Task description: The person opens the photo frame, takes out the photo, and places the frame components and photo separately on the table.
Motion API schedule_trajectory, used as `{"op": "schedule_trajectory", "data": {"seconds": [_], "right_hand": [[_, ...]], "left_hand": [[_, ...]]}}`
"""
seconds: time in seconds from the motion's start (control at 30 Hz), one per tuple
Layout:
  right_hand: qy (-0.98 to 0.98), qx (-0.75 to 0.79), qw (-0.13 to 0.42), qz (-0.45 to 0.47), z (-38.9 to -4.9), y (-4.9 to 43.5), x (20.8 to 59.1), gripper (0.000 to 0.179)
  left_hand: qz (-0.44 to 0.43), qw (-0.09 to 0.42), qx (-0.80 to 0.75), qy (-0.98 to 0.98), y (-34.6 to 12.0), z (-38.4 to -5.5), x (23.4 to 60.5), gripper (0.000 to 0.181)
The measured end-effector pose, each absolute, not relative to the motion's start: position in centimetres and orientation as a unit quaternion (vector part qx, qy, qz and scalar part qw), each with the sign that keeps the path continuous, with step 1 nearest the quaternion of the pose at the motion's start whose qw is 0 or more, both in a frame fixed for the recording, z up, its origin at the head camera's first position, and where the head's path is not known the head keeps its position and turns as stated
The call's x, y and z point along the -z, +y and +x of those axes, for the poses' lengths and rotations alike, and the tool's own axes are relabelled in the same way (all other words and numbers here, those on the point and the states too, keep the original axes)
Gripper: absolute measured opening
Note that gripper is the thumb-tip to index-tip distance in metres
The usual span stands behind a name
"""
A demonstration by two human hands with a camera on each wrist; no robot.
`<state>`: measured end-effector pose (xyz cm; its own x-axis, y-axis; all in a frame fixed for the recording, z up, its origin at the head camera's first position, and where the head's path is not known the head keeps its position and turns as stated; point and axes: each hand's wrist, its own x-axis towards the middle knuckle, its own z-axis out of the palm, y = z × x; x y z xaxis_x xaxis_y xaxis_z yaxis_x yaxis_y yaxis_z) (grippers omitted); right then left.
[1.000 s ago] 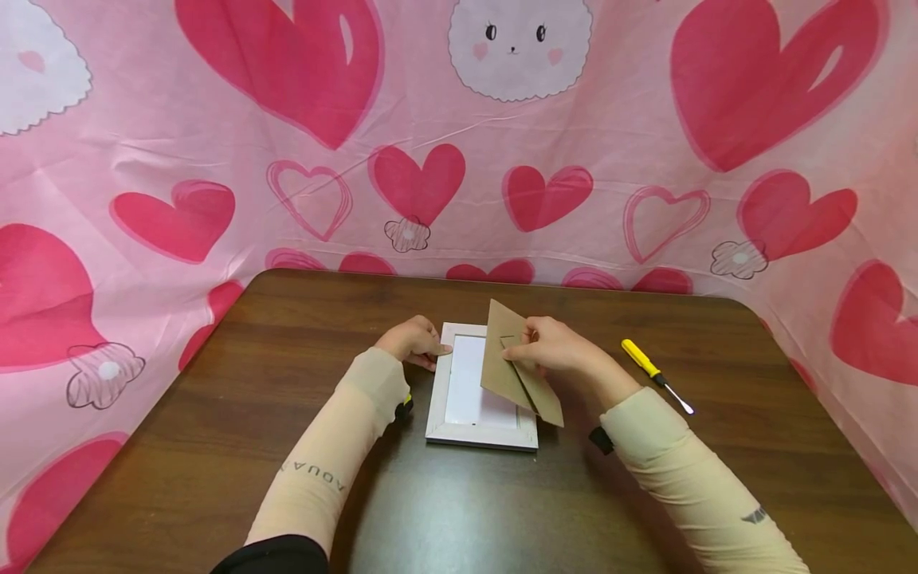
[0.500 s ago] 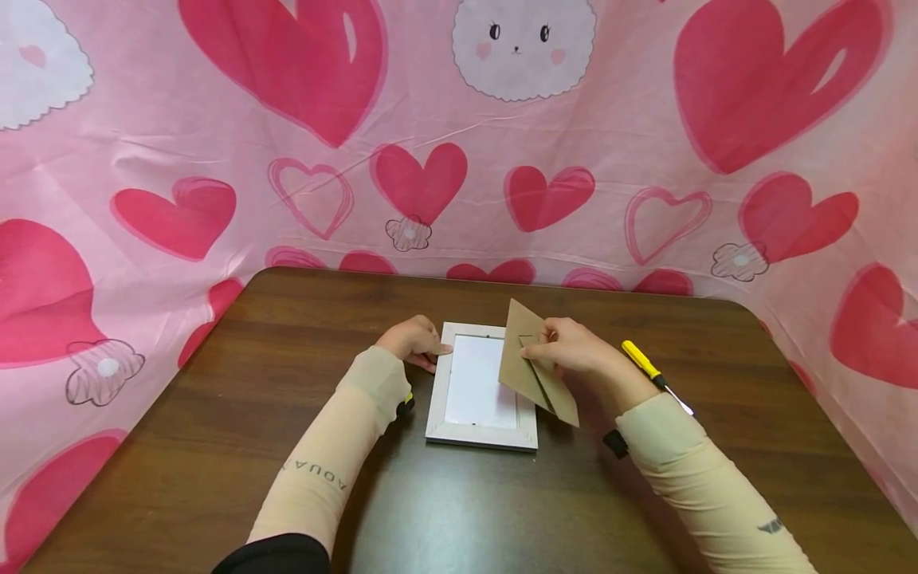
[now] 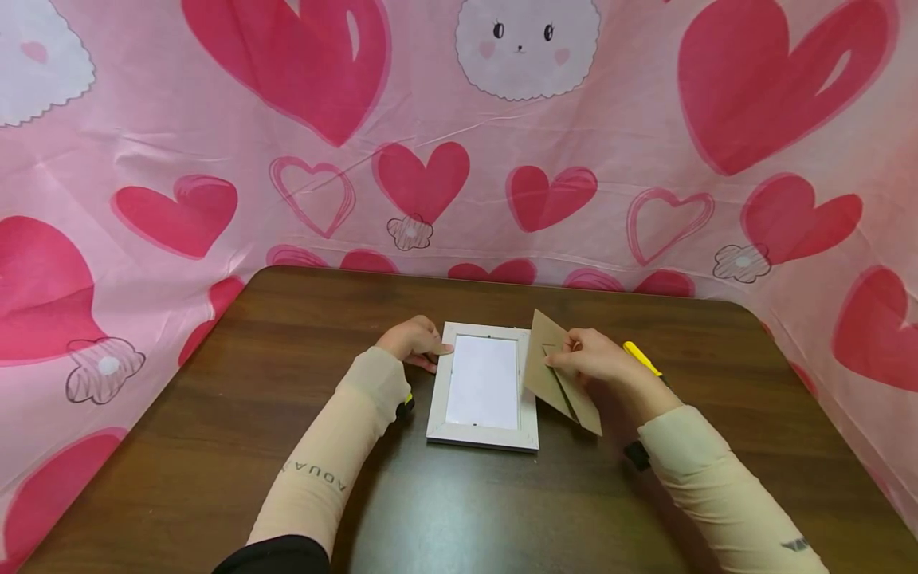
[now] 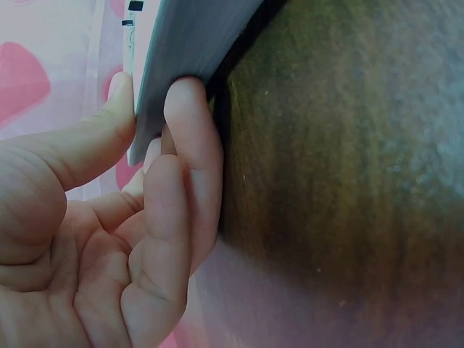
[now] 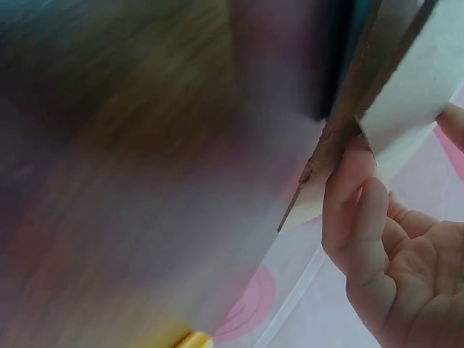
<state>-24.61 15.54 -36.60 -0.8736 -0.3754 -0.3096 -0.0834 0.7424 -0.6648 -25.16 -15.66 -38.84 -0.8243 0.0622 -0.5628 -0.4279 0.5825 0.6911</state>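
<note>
A white picture frame (image 3: 482, 437) lies face down on the table, a white sheet (image 3: 482, 381) filling its opening. My left hand (image 3: 414, 343) grips the frame's left side near the far corner. In the left wrist view its thumb presses one face of the frame (image 4: 190, 51) while fingers touch the edge from the other side. To the right, my right hand (image 3: 598, 363) pinches a brown backing board (image 3: 547, 375) by its stand flap. The board is tilted, and its left edge overlaps the frame's right side in the head view. The right wrist view shows fingers (image 5: 370, 217) against the board.
A screwdriver (image 3: 641, 357) with a yellow handle lies on the brown wooden table (image 3: 459, 510), right of the right hand and partly covered by that forearm. A pink cloth (image 3: 617, 104) printed with hearts hangs behind the table.
My right hand has moved right with the backing board, uncovering the white sheet in the frame. The right forearm now hides the screwdriver's shaft. My left hand and the frame have stayed put.
</note>
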Motion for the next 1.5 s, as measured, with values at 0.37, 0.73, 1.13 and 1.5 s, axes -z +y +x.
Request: {"op": "schedule_trajectory", "data": {"seconds": [0.37, 0.73, 1.13, 1.5], "right_hand": [[0.906, 0.343, 0.220, -0.113, -24.9, 17.8, 37.2, 0.037], [0.903, 0.348, 0.222, -0.116, -24.9, 20.0, 37.0, 0.034], [0.907, 0.337, 0.227, -0.112, -24.9, 21.8, 37.5, 0.036], [0.920, 0.303, 0.219, -0.115, -24.7, 22.5, 37.6, 0.037]], "left_hand": [[-0.101, 0.277, -0.448, 0.844, -15.8, -25.1, 38.9, 0.027], [-0.097, 0.279, -0.446, 0.845, -15.8, -25.0, 38.7, 0.027], [-0.109, 0.280, -0.442, 0.845, -15.8, -25.0, 38.7, 0.025], [-0.106, 0.281, -0.442, 0.845, -15.9, -25.1, 38.9, 0.025]]}}
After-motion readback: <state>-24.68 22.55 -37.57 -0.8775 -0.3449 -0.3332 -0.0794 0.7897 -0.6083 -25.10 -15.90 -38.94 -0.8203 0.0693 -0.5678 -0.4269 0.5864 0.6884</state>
